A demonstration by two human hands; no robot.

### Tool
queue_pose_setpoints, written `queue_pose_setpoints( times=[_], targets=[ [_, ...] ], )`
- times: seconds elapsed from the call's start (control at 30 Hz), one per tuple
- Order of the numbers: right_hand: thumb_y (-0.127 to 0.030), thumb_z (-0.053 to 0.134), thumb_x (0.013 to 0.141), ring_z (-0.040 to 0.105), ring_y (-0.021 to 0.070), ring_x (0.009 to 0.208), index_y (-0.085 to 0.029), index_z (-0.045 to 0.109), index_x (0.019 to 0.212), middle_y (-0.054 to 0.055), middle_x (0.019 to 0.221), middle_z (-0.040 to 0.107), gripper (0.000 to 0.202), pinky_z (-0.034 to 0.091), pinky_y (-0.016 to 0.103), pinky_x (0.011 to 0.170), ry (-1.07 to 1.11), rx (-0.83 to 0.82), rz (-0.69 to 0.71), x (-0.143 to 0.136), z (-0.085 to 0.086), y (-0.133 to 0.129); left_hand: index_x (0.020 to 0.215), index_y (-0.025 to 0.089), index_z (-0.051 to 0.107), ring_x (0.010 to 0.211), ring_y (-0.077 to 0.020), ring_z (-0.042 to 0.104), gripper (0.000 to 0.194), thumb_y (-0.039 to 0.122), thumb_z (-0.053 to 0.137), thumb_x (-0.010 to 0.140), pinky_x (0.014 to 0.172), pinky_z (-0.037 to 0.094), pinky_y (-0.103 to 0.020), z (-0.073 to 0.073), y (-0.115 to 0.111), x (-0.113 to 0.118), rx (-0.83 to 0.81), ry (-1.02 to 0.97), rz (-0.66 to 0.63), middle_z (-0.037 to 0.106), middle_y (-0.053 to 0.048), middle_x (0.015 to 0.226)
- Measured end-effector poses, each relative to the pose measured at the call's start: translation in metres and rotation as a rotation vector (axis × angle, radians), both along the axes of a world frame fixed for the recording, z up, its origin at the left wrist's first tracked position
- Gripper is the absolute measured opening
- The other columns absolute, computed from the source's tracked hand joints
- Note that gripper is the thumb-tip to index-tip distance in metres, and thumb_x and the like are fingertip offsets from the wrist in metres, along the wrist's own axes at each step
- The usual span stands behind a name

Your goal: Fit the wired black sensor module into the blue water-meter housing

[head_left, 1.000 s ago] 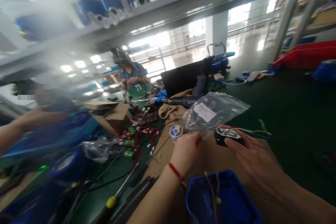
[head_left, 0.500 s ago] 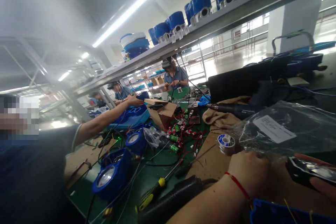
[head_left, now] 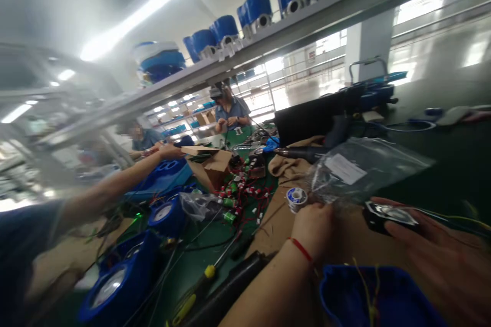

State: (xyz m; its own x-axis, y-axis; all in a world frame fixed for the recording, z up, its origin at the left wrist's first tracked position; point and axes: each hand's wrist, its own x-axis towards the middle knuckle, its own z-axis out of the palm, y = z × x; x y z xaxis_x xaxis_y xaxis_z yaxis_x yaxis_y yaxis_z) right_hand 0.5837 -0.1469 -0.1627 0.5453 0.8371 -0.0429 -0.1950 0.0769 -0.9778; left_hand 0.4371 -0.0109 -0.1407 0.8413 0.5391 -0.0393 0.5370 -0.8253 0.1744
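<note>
Gripping clear plastic bag (head_left: 360, 173) edge with left hand (head_left: 312, 225), right hand (head_left: 433, 245) fingers pinching black module (head_left: 387, 214) over cardboard on desk (head_left: 452, 163), solder spool (head_left: 296, 196) just left, blue housing (head_left: 368, 296) nearest, co-worker's arm (head_left: 115, 189) reaching across left.

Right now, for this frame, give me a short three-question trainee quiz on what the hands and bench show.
1. True or false: the left hand rests at the edge of the clear plastic bag.
2. What does the right hand touch? A) the yellow-handled screwdriver B) the small black module C) the solder spool
3. Fill in: the open container nearest the camera, with thin wires in it, is coloured ____.

Key: 1 true; 2 B; 3 blue.
</note>
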Motion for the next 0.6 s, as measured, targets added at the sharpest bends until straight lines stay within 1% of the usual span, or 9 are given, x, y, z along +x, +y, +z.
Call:
queue_pose_setpoints(
  times=[0.03,0.07,0.1,0.13,0.2,0.33,0.43,0.5,0.6],
  targets=[
    [-0.050,0.086,0.064,0.048,0.0323,0.128,-0.034,0.072,0.107,0.006,0.125,0.063,0.048,0.037,0.039,0.110,0.038,0.009,-0.032,-0.003,0.008,-0.003,0.106,0.013,0.062,0.098,-0.0201,0.064,0.019,0.028,0.058,0.095,0.087,0.055,-0.040,0.002,0.000,0.000,-0.006,-0.013,-0.001,0.066,-0.007,0.107],
    [-0.052,0.087,0.061,0.044,0.0331,0.131,-0.033,0.072,0.105,0.006,0.125,0.063,0.050,0.029,0.042,0.114,0.081,0.052,-0.064,-0.006,0.014,-0.005,0.105,0.013,0.062,0.102,-0.0209,0.063,0.019,0.027,0.059,0.094,0.090,0.054,-0.042,0.003,0.000,-0.001,-0.015,-0.026,-0.005,0.065,-0.008,0.110],
    [-0.051,0.089,0.058,0.043,0.0344,0.131,-0.030,0.071,0.103,0.007,0.121,0.064,0.053,0.027,0.045,0.114,0.097,0.082,-0.069,-0.008,0.019,-0.004,0.107,0.013,0.062,0.106,-0.0216,0.061,0.019,0.026,0.060,0.093,0.092,0.053,-0.042,0.004,0.000,-0.001,-0.020,-0.043,-0.010,0.063,-0.009,0.117],
    [-0.051,0.089,0.058,0.043,0.0351,0.129,-0.028,0.070,0.104,0.007,0.119,0.064,0.055,0.026,0.048,0.114,0.088,0.101,-0.074,-0.010,0.023,-0.003,0.107,0.013,0.062,0.108,-0.0220,0.061,0.019,0.026,0.061,0.093,0.093,0.052,-0.043,0.004,0.001,0.000,-0.022,-0.051,-0.006,0.062,-0.009,0.120],
    [-0.050,0.089,0.059,0.046,0.0346,0.125,-0.025,0.069,0.106,0.007,0.114,0.065,0.057,0.028,0.050,0.112,0.077,0.127,-0.068,-0.012,0.025,-0.001,0.106,0.013,0.062,0.105,-0.0219,0.061,0.019,0.025,0.062,0.092,0.092,0.052,-0.043,0.005,0.001,0.001,-0.022,-0.045,0.014,0.063,-0.008,0.115],
    [-0.047,0.088,0.065,0.049,0.0306,0.118,-0.024,0.067,0.109,0.006,0.110,0.065,0.054,0.030,0.048,0.111,0.095,0.176,-0.042,-0.011,0.024,-0.002,0.099,0.012,0.064,0.097,-0.0197,0.064,0.013,0.022,0.056,0.095,0.089,0.053,-0.041,0.011,-0.001,0.001,-0.001,0.002,0.062,0.066,-0.006,0.100],
    [-0.046,0.088,0.065,0.048,0.0305,0.120,-0.025,0.068,0.107,0.006,0.111,0.064,0.052,0.025,0.049,0.114,0.161,0.194,-0.039,-0.009,0.024,-0.005,0.096,0.013,0.065,0.095,-0.0191,0.064,0.014,0.021,0.053,0.096,0.089,0.052,-0.041,0.020,0.000,-0.007,-0.003,0.057,0.062,0.068,-0.005,0.097],
    [-0.044,0.088,0.065,0.045,0.0309,0.123,-0.025,0.068,0.108,0.006,0.116,0.063,0.052,0.020,0.049,0.116,0.211,0.188,-0.025,-0.009,0.025,-0.006,0.091,0.014,0.067,0.091,-0.0191,0.065,0.013,0.025,0.059,0.093,0.087,0.052,-0.040,0.024,0.001,-0.013,-0.030,0.115,0.038,0.068,-0.004,0.092],
    [-0.041,0.088,0.068,0.043,0.0301,0.127,-0.026,0.068,0.111,0.005,0.121,0.062,0.049,0.014,0.048,0.118,0.252,0.190,0.019,-0.009,0.026,-0.006,0.084,0.014,0.067,0.085,-0.0189,0.065,0.018,0.032,0.067,0.087,0.082,0.053,-0.038,0.023,0.000,-0.016,-0.077,0.196,0.005,0.068,-0.003,0.085]
  ],
)
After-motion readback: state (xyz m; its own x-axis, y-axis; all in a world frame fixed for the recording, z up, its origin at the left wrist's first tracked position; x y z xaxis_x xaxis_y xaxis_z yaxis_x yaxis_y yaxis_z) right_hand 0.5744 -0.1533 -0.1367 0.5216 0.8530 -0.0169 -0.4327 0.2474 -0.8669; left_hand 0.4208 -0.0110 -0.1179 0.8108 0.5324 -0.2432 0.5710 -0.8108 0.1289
